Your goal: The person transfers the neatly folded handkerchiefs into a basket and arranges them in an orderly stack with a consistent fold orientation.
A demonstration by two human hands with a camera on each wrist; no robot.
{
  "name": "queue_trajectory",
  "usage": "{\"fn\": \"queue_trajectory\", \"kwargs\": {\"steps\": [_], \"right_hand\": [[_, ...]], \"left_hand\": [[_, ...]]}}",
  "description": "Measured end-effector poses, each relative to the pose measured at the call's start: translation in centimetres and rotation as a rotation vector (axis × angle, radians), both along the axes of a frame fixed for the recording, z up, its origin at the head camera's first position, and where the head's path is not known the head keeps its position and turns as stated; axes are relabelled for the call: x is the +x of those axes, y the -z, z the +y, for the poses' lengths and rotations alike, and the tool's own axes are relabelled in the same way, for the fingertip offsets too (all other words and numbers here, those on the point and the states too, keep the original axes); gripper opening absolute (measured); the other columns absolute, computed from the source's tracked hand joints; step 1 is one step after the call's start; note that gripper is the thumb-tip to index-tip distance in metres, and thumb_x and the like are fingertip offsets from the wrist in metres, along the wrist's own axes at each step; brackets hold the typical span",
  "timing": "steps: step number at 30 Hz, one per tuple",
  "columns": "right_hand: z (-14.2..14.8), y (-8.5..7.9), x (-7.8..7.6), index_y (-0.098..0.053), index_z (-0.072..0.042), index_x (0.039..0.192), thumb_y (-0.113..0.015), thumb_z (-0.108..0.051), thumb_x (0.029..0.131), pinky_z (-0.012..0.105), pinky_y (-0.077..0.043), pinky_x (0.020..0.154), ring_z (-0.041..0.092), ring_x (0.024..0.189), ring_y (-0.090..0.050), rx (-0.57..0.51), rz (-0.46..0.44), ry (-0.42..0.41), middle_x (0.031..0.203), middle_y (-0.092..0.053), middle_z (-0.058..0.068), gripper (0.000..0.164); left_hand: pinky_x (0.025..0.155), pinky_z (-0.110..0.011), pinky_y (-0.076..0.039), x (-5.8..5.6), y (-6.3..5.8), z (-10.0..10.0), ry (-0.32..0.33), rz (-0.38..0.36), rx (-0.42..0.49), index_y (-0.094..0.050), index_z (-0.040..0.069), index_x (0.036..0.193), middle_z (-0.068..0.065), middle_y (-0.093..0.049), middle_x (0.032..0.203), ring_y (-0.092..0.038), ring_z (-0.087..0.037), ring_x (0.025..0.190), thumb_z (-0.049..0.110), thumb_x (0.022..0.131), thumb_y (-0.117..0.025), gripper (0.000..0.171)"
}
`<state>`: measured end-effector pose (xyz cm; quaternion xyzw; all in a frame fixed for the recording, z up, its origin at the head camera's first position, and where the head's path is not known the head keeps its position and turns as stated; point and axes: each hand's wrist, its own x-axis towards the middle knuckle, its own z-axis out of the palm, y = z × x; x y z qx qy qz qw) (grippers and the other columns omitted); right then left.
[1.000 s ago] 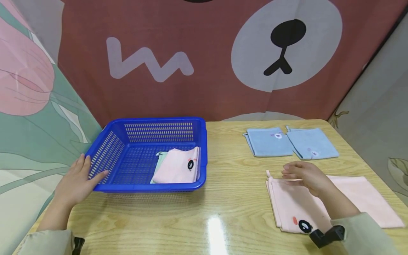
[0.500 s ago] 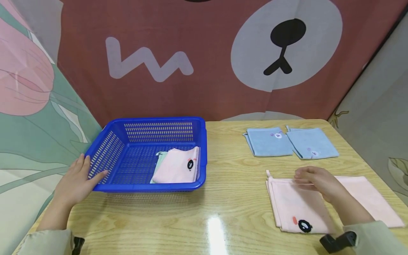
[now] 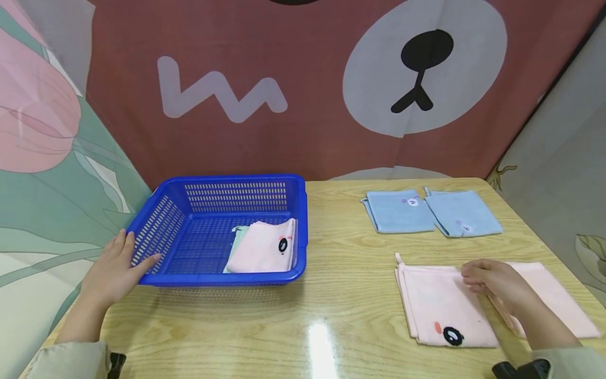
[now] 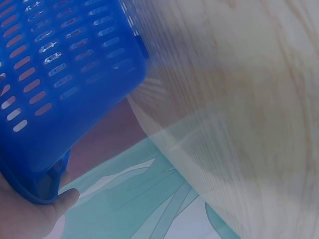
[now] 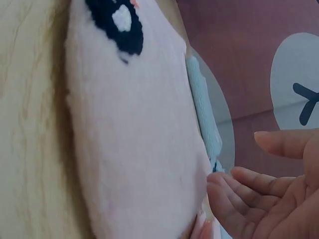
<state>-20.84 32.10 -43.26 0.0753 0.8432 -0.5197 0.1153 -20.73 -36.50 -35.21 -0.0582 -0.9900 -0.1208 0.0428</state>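
My left hand [image 3: 108, 271] rests on the left rim of a blue plastic basket [image 3: 222, 279], fingers straight along the edge and thumb reaching over the near corner. In the left wrist view, that hand [image 4: 30, 214] touches the basket's rim at the lower left. My right hand [image 3: 499, 284] hovers at the right edge of a folded pink towel [image 3: 445, 300] with an embroidered eye. Its fingers bend loosely and hold nothing; the right wrist view shows thumb and fingers apart beside the towel [image 5: 134, 139]. A second pink towel [image 3: 554, 300] lies partly behind this hand.
Inside the basket, a folded pink towel [image 3: 262, 247] lies over a green one [image 3: 238, 235] at the right. Two folded blue towels, a left one [image 3: 397, 213] and a right one [image 3: 466, 213], lie at the table's back right. A printed cloth [image 3: 312, 137] hangs behind the table.
My right hand has moved rightward and slightly nearer across the near pink towel, uncovering more of it. The left hand, basket and towels have stayed in place.
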Motion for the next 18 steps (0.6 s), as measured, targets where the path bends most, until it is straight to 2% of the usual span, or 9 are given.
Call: {"fn": "queue_trajectory", "kwargs": {"steps": [6,10,18], "right_hand": [[-0.9,-2.0,1.0,-0.038,0.023,0.112,-0.052,-0.026,0.086,0.026,-0.05,0.065,0.007,0.072,-0.055,0.108,-0.043,0.024,0.089,-0.057,0.01,0.058],[-1.9,-3.1,1.7,-0.039,0.024,0.109,-0.049,-0.022,0.087,0.026,-0.05,0.063,0.008,0.068,-0.053,0.138,-0.079,0.017,0.082,-0.055,0.004,0.052],[-2.7,-3.2,1.6,-0.042,0.02,0.107,-0.052,-0.021,0.084,0.027,-0.048,0.058,0.011,0.066,-0.047,0.15,-0.099,0.004,0.081,-0.048,0.007,0.048]], "left_hand": [[0.093,-0.061,-0.008,0.0,0.1,0.0,0.001,0.007,0.0,-0.004,-0.02,0.128,-0.04,0.0,0.131,0.002,-0.051,0.119,0.045,0.089,-0.034,0.081],[0.095,-0.059,-0.006,0.1,0.1,0.0,0.007,0.009,-0.001,-0.005,-0.02,0.128,-0.041,-0.001,0.13,0.002,-0.051,0.119,0.044,0.09,-0.034,0.081],[0.096,-0.058,-0.005,0.0,0.0,0.1,0.001,-0.023,-0.012,-0.003,-0.02,0.128,-0.04,0.002,0.13,0.004,-0.05,0.12,0.045,0.09,-0.033,0.081]]}}
